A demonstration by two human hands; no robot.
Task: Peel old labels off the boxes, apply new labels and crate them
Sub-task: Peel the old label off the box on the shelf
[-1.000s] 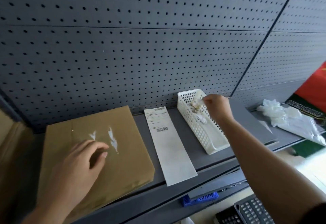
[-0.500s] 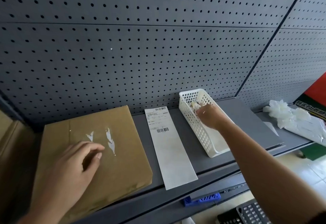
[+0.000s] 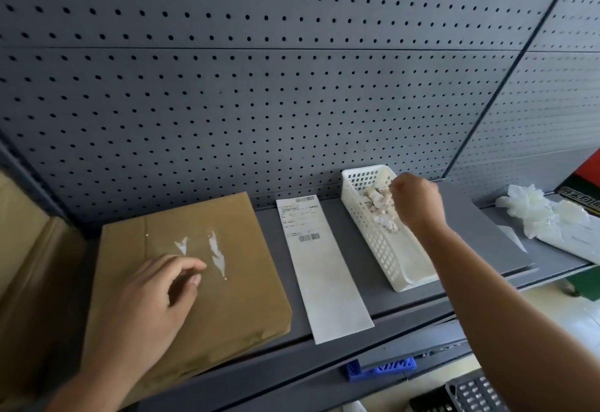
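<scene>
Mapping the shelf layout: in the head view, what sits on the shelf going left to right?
brown box → long white label sheet → white mesh basket → crumpled clear plastic

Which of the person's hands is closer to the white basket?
The right hand: it is over the far end of the basket, above the paper scraps. The left hand rests on the brown box, beyond the long label.
</scene>
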